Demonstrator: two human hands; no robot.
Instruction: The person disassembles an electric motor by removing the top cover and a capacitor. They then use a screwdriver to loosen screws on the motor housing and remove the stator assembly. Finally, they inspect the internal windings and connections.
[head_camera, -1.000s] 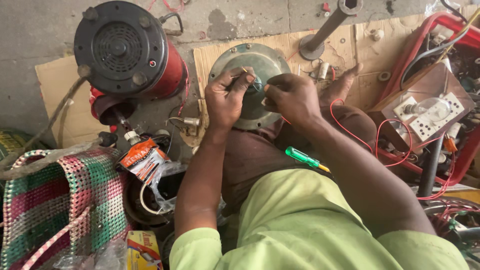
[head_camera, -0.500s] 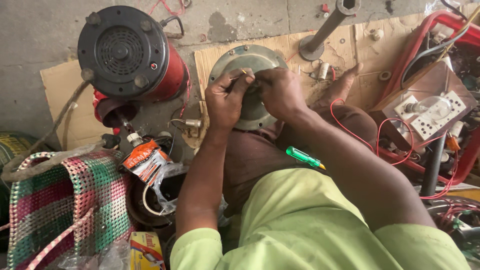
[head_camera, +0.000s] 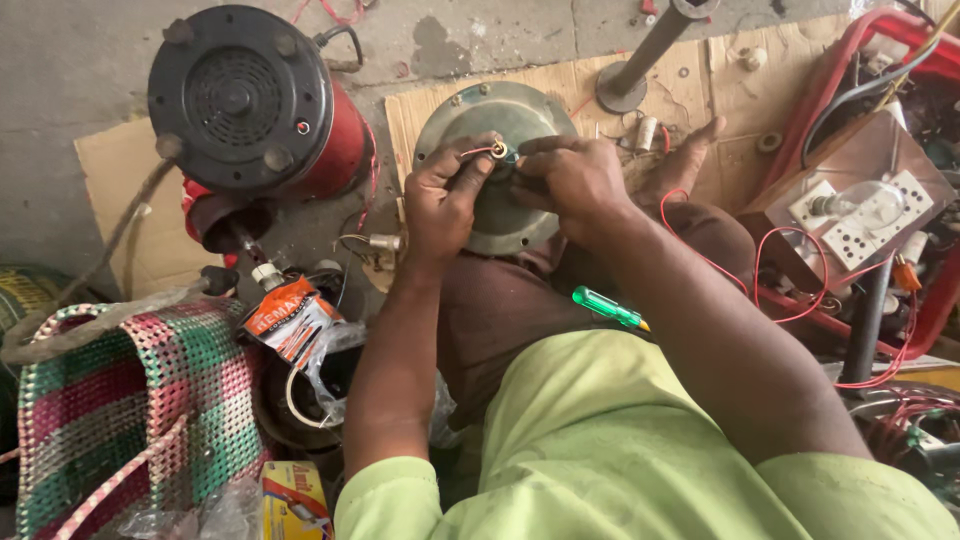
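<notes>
So the thing I'm working on is the round grey-green metal motor cover plate (head_camera: 500, 215), propped on my lap against the knee, with a thin red wire (head_camera: 478, 152) running to a small brass terminal at its hub. My left hand (head_camera: 440, 205) has its fingers pinched narrow on that red wire right at the hub, and my right hand (head_camera: 575, 180) is curled over the hub from the other side, fingertips closed on the little fitting; I can't tell exactly what's under them. My guess is the plate is heavy, stiff and a bit slick, so grab it by the rim, while the wire is floppy and easy to snap at the terminal, so hold it close to the end. Just below the plate a green-handled screwdriver (head_camera: 608, 309) lies on my thigh. Left of the plate sits a red motor with a black vented end cap (head_camera: 245, 105). Further down-left of the plate there's a woven pink-and-green plastic basket (head_camera: 120, 420), contents mostly hidden, with some clear plastic beside it. Right of the plate, a wooden test board with white sockets and a bulb (head_camera: 860, 215) sits inside a red crate (head_camera: 935, 60) full of tangled cables. Cardboard sheet (head_camera: 700, 90) lies behind the plate.
</notes>
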